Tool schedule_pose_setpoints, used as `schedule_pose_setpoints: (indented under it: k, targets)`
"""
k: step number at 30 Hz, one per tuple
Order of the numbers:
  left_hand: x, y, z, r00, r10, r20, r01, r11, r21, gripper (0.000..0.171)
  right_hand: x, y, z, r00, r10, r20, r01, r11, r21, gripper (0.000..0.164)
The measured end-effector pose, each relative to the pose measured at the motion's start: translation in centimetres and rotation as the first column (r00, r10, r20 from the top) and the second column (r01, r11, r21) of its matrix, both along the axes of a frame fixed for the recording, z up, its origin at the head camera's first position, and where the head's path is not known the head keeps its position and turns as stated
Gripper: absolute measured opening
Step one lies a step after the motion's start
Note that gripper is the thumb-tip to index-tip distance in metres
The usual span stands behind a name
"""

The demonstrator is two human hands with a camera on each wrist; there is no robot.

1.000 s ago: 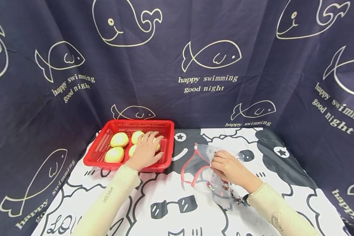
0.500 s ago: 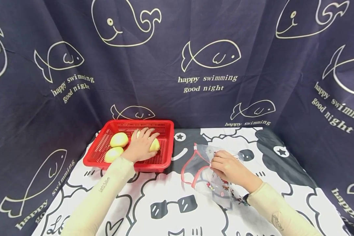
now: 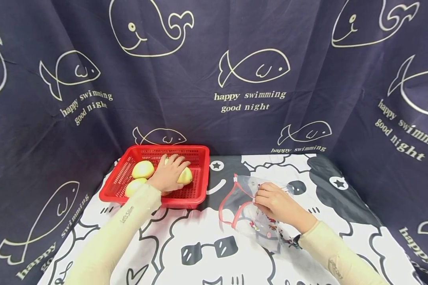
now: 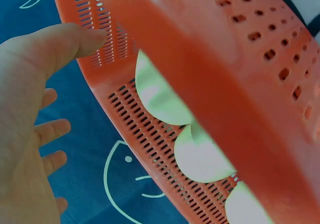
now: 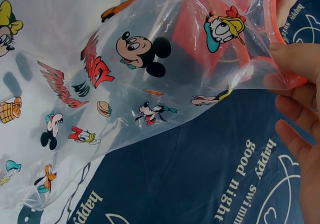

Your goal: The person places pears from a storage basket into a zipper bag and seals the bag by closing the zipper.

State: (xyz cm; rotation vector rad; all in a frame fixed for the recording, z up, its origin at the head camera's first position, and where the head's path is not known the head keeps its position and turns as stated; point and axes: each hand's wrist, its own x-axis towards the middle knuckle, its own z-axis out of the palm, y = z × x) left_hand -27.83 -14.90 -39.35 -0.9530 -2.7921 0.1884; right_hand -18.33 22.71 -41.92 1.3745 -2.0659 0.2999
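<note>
In the head view a red plastic basket (image 3: 199,186) holds several round, pale yellow fruits (image 3: 143,169); apples or pears, I cannot tell which. My left hand (image 3: 169,174) is over the basket, its fingers spread above the fruits and hiding some of them. One fruit (image 3: 186,176) shows beside its right edge. The left wrist view has the fingers extended, with a gap between thumb and fingers. On the right, my right hand (image 3: 279,202) pinches the red-trimmed rim of a clear plastic bag (image 5: 165,84) printed with cartoon characters. The bag's mouth gapes towards the basket.
A white tablecloth (image 3: 207,221) with black drawings covers the table. Dark blue curtains (image 3: 249,130) with whale and fish outlines stand close behind the basket and at both sides.
My left hand has moved left and slightly back within the basket, uncovering the fruit on the right and covering others. The right hand and the bag have stayed in place.
</note>
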Motion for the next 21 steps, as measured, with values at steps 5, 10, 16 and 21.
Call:
schedule_pose_setpoints:
  k: [5,10,16,21]
  targets:
    - [-0.3,-0.2,0.4,0.999,-0.029,-0.015,0.028,0.998,-0.061,0.085,0.0,0.0,-0.1,1.0,-0.002,0.006,0.002,1.0,-0.003,0.04]
    - [-1.1,-0.5,0.4,0.996,-0.078,-0.039,0.073,0.99,-0.119,0.087,0.0,0.0,-0.1,1.0,0.012,0.005,-0.012,1.0,-0.01,0.037]
    - [-2.2,-1.2,-0.2,0.984,-0.141,-0.112,0.117,0.972,-0.202,0.085,0.0,0.1,-0.2,1.0,0.007,0.019,-0.007,1.0,0.003,0.031]
    - [-3.1,-1.6,-0.3,0.977,-0.18,-0.112,0.148,0.958,-0.246,0.086,0.1,0.1,-0.2,1.0,-0.003,0.025,0.003,1.0,0.015,0.032]
